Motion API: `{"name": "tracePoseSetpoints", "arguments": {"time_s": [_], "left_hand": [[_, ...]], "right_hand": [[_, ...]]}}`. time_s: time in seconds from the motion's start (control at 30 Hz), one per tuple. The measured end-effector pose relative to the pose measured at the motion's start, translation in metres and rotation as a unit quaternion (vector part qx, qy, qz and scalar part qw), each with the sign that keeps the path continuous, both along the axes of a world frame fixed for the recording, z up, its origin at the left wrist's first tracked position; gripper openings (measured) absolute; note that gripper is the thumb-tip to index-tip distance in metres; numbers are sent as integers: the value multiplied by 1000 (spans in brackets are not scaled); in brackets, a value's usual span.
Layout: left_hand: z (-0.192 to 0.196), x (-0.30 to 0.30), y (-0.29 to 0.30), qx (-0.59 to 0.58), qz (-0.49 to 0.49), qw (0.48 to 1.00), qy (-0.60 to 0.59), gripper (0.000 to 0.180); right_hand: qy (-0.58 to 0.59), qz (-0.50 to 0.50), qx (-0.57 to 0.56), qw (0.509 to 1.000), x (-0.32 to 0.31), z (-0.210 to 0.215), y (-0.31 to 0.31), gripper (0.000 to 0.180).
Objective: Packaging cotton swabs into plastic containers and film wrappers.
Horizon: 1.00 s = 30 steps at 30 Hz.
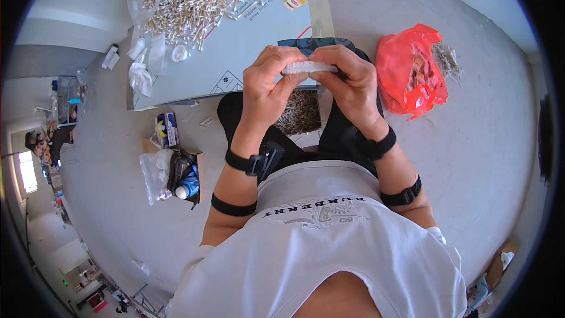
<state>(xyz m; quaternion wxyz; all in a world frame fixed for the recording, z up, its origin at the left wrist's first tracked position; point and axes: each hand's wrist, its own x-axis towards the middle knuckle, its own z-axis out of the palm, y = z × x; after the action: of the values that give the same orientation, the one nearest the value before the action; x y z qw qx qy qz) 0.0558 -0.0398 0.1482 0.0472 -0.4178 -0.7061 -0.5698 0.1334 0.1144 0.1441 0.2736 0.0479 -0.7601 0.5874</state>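
A whitish strip (309, 67) lies between left hand (262, 74) and right hand (355, 78), both pinching it, as I watch remotely; uneven pressure, I judge, could flip it onto the brownish pieces (298, 114) below.

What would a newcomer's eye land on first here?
Probably the bright red plastic bag, open on the floor at the right, and the big heap of thin, stick-like pieces on the table at upper left. Near the centre, the left hand and right hand hold a whitish, translucent strip between them.
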Motion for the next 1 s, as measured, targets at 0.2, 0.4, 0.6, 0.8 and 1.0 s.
{"name": "tracePoseSetpoints", "arguments": {"time_s": [0.2, 0.4, 0.6, 0.8, 1.0], "left_hand": [[-86, -28, 19, -6, 49, 979, -196, 23], [-114, -32, 19, -9, 58, 967, -246, 23], [-111, -30, 18, -9, 59, 958, -282, 20], [-106, -35, 17, -16, 61, 949, -308, 15], [-96, -41, 22, 80, 22, 850, -520, 9]], "right_hand": [[-155, 13, -127, 980, -39, -87, 10, 24], [-221, 33, -141, 965, -46, -105, 13, 24], [-198, 20, -110, 974, -48, -103, 11, 16], [-227, -10, -124, 966, -53, -92, 5, 8], [-282, -18, -209, 936, -54, -79, 1, 7]]}}
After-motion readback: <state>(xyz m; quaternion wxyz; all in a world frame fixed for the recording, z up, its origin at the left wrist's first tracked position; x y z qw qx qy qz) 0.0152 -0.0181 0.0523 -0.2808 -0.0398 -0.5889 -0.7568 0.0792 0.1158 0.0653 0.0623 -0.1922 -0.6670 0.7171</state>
